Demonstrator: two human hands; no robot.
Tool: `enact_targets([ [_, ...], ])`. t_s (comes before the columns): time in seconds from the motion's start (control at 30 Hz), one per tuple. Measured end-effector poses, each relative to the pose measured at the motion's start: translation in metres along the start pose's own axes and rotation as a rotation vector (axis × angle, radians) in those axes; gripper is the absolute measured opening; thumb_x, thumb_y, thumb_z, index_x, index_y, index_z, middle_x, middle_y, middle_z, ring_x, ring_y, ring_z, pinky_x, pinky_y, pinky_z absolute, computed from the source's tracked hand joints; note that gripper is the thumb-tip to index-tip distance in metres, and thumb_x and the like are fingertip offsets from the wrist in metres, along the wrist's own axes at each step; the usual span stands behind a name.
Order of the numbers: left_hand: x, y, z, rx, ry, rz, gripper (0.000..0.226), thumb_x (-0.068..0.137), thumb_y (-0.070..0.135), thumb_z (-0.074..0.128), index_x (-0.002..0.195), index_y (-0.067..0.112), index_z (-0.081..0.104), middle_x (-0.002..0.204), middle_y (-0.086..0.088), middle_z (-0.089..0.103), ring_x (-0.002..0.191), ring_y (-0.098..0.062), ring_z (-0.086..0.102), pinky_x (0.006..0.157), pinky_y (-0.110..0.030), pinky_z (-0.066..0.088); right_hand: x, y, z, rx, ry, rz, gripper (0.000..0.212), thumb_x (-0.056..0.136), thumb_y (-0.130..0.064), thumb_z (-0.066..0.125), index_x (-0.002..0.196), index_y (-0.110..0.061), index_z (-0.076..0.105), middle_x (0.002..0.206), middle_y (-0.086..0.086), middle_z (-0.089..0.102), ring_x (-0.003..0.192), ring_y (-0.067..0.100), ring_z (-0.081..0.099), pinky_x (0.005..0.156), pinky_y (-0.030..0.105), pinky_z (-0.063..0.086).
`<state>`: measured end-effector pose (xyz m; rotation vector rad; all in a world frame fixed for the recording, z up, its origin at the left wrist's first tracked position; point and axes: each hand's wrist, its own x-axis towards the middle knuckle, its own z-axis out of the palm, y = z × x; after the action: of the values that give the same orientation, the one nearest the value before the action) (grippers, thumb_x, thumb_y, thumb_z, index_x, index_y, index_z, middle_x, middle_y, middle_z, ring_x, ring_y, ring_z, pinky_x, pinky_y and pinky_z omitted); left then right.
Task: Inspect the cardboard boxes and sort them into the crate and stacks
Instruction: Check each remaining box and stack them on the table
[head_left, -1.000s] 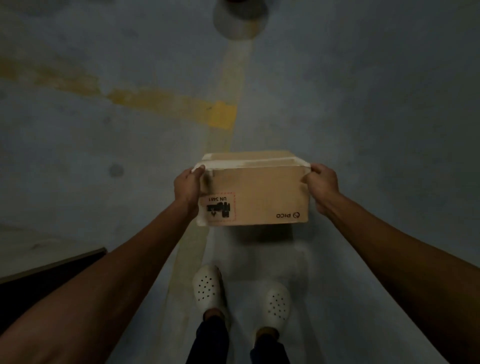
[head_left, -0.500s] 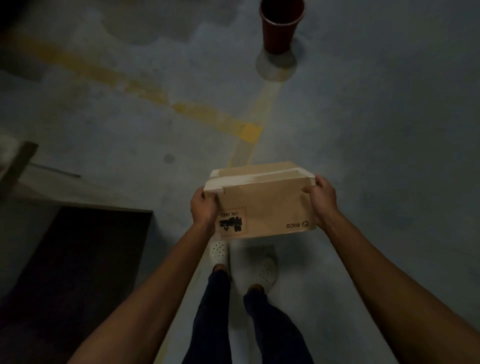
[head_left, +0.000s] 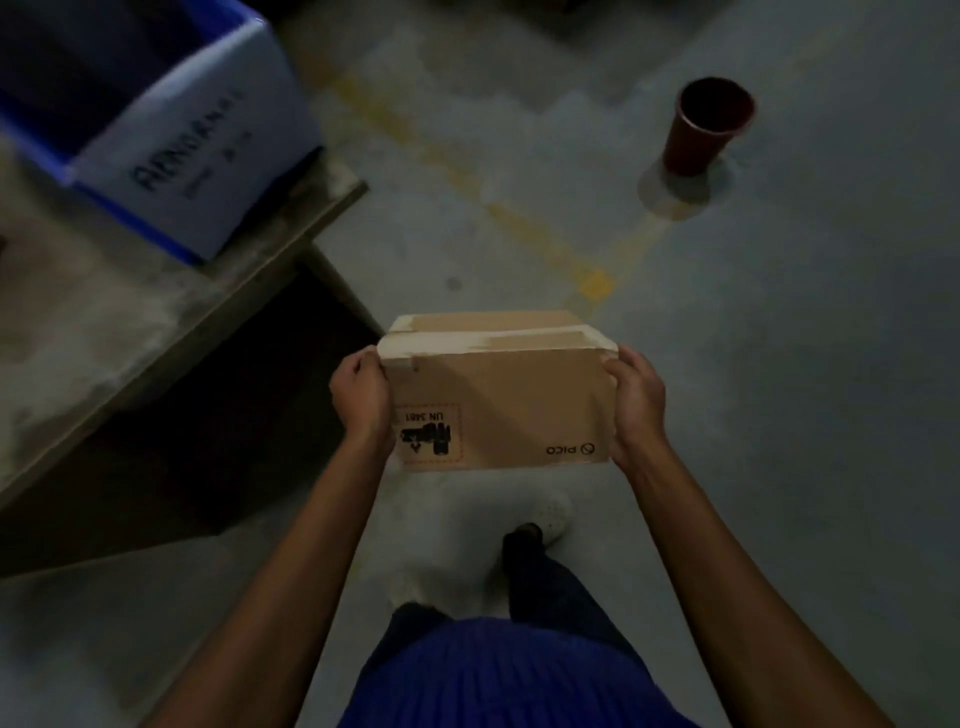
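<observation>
Head view: over the last second the view has swung from bare floor to take in a counter (head_left: 130, 332) at the left with a blue crate (head_left: 197, 156) on its far end. The red cup (head_left: 706, 127), which stood far and centre half a second ago, now stands far right. The cardboard box (head_left: 498, 400) has kept its place in the middle of the view, held in the air above the floor (head_left: 805, 415) with its printed side facing the person and upside down. The grip is unchanged: the left hand (head_left: 363, 400) and right hand (head_left: 636, 400) each hold one short end of the box, fingers curled round the edges. I judge that inspection is over and the person is turning to carry this box to the crate, which is still well apart from it.

Counted:
- one cardboard box
- one crate, bearing a handwritten white label
- one counter
- one red cup
- two hands
- one white shoe (head_left: 550, 512) plainly seen
- one worn yellow line (head_left: 595, 285) on the floor

No stacks of boxes are in view.
</observation>
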<state>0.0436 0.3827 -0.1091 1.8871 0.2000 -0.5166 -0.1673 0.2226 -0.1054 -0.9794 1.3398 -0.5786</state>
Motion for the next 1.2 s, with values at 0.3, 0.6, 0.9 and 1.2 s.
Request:
enact_targets([
  [0.3,0.003,0.018,-0.206,-0.149,0.284,0.101,0.032,0.093,0.048,0.062,0.101,0.017,0.061,0.103,-0.002,0.065,0.091,-0.014,0.064,0.078,-0.034,0.056,-0.142,0.002,0.135,-0.059,-0.077,-0.234,0.038,0.095,-0.018,0.062,0.134,-0.019,0.06,0.11,-0.013,0.061,0.099,0.009,0.06,0.077,0.024,0.045],
  [0.6,-0.001,0.02,-0.376,-0.292,0.519,0.179,0.009,0.093,0.019,0.063,0.101,0.016,0.061,0.097,0.004,0.062,0.09,-0.013,0.061,0.082,-0.031,0.055,-0.263,0.022,0.253,-0.062,-0.278,-0.284,0.04,0.095,-0.025,0.06,0.135,-0.023,0.056,0.117,-0.001,0.063,0.101,0.018,0.062,0.075,0.033,0.049],
  [0.9,0.056,0.01,-0.472,-0.269,0.548,0.232,0.011,0.093,0.012,0.064,0.091,0.022,0.069,0.102,-0.002,0.068,0.099,-0.017,0.06,0.082,-0.03,0.048,-0.274,0.007,0.369,-0.121,-0.527,-0.303,0.03,0.094,-0.02,0.064,0.123,-0.02,0.056,0.11,0.0,0.063,0.091,0.009,0.059,0.072,0.033,0.049],
  [1.2,0.136,-0.027,-0.498,-0.16,0.5,0.172,0.018,0.091,0.001,0.066,0.096,0.016,0.074,0.099,-0.007,0.072,0.101,-0.028,0.067,0.088,-0.036,0.056,-0.225,0.029,0.468,-0.381,-0.767,-0.193,0.05,0.092,-0.026,0.066,0.139,-0.023,0.049,0.13,0.005,0.06,0.114,0.021,0.059,0.096,0.045,0.051],
])
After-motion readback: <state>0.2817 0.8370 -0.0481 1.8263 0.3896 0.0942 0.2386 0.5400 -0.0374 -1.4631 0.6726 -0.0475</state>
